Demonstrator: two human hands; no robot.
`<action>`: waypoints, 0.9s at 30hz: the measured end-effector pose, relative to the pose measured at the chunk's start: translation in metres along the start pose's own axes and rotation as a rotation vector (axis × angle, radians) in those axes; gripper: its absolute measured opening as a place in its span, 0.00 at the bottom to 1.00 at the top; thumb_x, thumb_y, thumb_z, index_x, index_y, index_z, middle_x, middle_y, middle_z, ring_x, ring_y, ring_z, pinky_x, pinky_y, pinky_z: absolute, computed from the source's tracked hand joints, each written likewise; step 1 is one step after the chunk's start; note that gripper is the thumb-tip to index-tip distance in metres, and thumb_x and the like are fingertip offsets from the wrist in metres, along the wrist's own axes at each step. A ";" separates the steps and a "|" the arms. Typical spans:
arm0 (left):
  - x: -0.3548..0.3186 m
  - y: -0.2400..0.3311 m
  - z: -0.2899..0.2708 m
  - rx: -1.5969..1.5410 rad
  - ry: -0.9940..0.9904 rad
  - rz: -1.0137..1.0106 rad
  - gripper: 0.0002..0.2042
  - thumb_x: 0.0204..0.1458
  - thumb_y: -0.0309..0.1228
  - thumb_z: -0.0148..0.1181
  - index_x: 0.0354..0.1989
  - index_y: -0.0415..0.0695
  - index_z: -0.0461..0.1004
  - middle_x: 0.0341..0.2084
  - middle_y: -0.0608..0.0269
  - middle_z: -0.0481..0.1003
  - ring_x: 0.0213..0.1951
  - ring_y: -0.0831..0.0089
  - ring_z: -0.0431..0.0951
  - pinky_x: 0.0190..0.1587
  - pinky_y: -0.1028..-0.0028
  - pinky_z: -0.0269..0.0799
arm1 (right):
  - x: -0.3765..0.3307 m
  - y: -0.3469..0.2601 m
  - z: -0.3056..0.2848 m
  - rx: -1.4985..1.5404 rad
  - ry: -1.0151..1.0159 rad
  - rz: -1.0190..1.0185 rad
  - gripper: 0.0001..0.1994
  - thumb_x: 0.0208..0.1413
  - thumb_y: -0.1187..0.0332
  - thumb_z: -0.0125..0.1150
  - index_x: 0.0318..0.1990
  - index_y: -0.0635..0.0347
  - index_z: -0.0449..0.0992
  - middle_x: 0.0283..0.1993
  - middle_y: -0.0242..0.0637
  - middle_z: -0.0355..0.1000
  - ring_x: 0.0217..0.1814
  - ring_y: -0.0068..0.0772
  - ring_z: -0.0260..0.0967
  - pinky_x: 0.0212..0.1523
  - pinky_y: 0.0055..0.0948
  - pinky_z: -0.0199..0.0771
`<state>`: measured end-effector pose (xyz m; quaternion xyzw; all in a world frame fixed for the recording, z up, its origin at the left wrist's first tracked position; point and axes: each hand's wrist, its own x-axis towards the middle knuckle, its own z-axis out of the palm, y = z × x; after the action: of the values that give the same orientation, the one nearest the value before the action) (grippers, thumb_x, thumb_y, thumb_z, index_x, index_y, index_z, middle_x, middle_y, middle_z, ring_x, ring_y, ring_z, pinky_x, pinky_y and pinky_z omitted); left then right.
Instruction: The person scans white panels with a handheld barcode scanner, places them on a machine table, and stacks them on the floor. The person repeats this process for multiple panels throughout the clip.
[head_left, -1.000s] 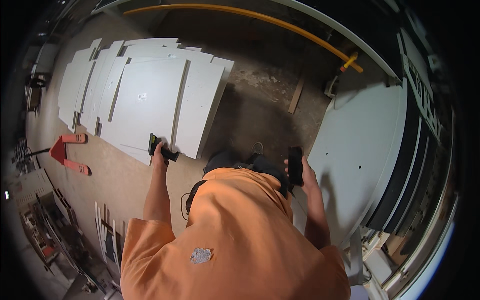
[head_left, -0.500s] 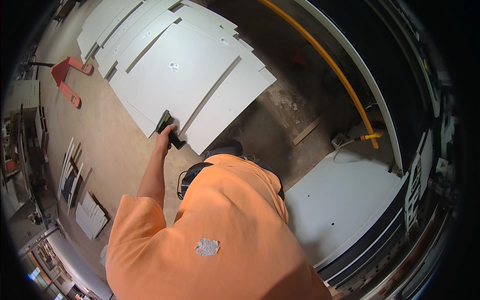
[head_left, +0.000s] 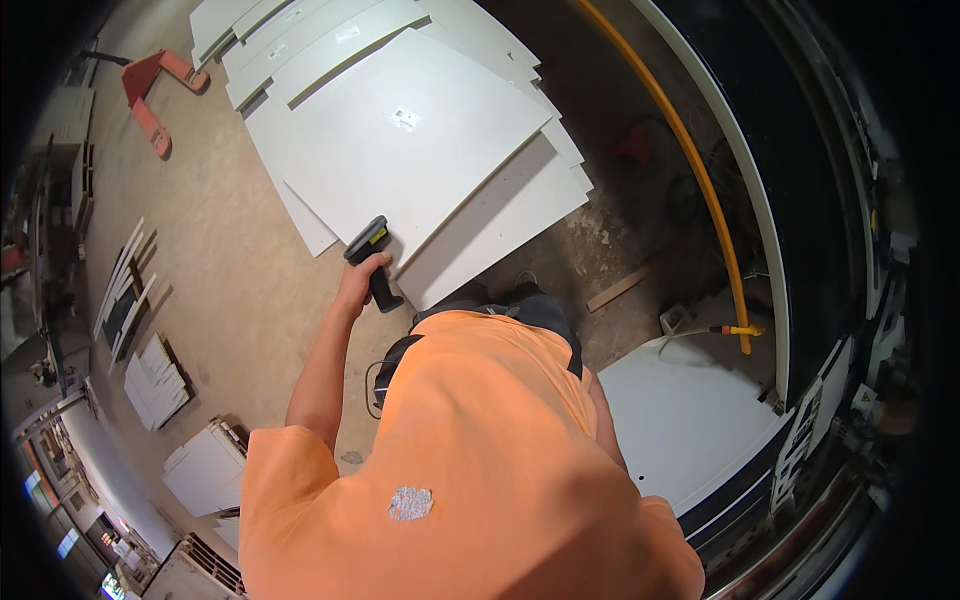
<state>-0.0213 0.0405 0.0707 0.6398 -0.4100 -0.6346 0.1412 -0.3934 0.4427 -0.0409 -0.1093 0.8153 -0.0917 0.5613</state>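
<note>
The left hand (head_left: 360, 281) had its fingers (head_left: 378, 262) curled closed around the grip of a black handheld scanner (head_left: 367, 240), whose head stood just beyond them. The scanner lay over the near corner of the stacked white panels (head_left: 455, 120); whether it touched them could not be told. A second earlier its head had pointed more to the left, with the grip running off to the right; now the head stood above the grip in the view.

The right hand had shown a dark flat object a second ago. It had since gone behind the body, leaving only the right forearm (head_left: 604, 425), so how far its fingers were open, or whether they had hold of anything, could not be told. Of the two hands' work, only the scanner's side could be followed.

To the left of the left fingers, the strip of lower panel (head_left: 308, 222) looked wider than before, though a turned viewpoint might explain some of that. Well beyond the fingers, the printed label (head_left: 403, 119) remained uncovered, so the scanner did not block it.
</note>
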 end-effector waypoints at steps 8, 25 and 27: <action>-0.085 0.062 0.107 -0.339 -0.267 -0.134 0.14 0.49 0.41 0.64 0.35 0.44 0.73 0.18 0.68 0.72 0.12 0.80 0.67 0.11 0.79 0.58 | -0.032 -0.345 -0.026 0.804 -0.322 -0.599 0.29 0.60 0.58 0.63 0.62 0.70 0.63 0.59 0.45 0.69 0.63 0.40 0.67 0.56 0.38 0.72; -0.109 0.202 0.162 0.240 -0.375 0.374 0.09 0.43 0.26 0.62 0.32 0.36 0.74 0.21 0.67 0.72 0.26 0.78 0.74 0.32 0.73 0.70 | -0.115 -0.259 -0.154 1.168 -0.061 -0.820 0.18 0.54 0.71 0.58 0.50 0.74 0.71 0.43 0.46 0.76 0.40 0.36 0.78 0.43 0.33 0.81; -0.114 0.224 0.194 0.200 -0.435 0.396 0.09 0.44 0.27 0.62 0.32 0.36 0.73 0.20 0.67 0.72 0.25 0.78 0.73 0.32 0.73 0.70 | -0.122 -0.238 -0.176 1.245 -0.008 -0.831 0.20 0.53 0.71 0.58 0.52 0.73 0.71 0.44 0.46 0.76 0.43 0.37 0.77 0.45 0.34 0.80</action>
<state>-0.2630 0.0468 0.2773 0.4073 -0.6078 -0.6732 0.1075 -0.4982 0.2537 0.1955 -0.0707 0.5024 -0.7401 0.4413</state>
